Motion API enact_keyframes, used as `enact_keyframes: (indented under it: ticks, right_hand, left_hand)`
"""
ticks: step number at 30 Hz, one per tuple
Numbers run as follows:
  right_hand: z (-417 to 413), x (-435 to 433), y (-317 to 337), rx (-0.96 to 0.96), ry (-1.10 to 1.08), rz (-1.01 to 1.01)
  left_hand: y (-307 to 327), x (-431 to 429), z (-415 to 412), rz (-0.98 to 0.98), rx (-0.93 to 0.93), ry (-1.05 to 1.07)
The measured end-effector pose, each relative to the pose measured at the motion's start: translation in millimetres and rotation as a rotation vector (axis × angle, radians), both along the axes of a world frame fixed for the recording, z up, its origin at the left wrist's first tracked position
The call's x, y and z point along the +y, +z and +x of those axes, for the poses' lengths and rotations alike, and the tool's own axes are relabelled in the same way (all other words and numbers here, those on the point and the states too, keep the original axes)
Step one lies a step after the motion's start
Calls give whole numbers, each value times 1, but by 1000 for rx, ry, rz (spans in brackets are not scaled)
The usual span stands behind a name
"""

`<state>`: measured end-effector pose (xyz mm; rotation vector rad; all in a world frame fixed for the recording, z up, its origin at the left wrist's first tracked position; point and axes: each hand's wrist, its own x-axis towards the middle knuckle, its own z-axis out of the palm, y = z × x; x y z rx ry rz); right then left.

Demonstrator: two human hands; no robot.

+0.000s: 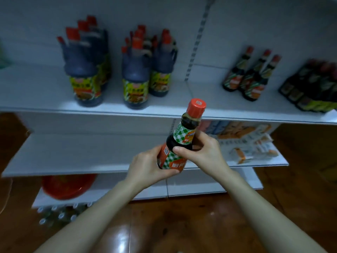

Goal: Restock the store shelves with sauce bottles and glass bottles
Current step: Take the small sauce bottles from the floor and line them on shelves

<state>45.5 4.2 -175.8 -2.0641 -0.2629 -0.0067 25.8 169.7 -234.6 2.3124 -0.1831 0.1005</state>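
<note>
A dark sauce bottle [184, 136] with a red cap and a green-checked label is held tilted in front of the shelves, cap pointing up and right. My left hand [147, 167] grips its lower body from below and the left. My right hand [202, 152] wraps the bottle's shoulder, thumb across the front. On the upper shelf [45, 105] stand large dark jugs with red caps [85, 70] and a second cluster [142, 73]. Three slim matching bottles [249, 77] stand further right.
A row of dark bottles [310, 88] fills the upper shelf's far right. The middle shelf [73, 156] holds small white and orange boxes [248, 143] at its right end. A red basin [67, 185] and capped bottles [60, 214] sit low left above the wooden floor.
</note>
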Motion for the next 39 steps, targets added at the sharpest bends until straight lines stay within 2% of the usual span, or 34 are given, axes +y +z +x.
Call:
enact_keyframes:
  ticks: [5, 17, 34, 39]
  right_hand:
    - [32, -71, 26, -52, -66, 25]
    - [121, -201, 61, -135, -32, -12]
    - [271, -266, 45, -184, -199, 35]
    - [310, -276, 29, -180, -197, -6]
  left_hand:
    - [30, -70, 49, 2, -8, -79]
    - [63, -199, 147, 12, -66, -93]
    - [44, -279, 315, -98, -58, -210]
    - [24, -290, 333, 60, -27, -212]
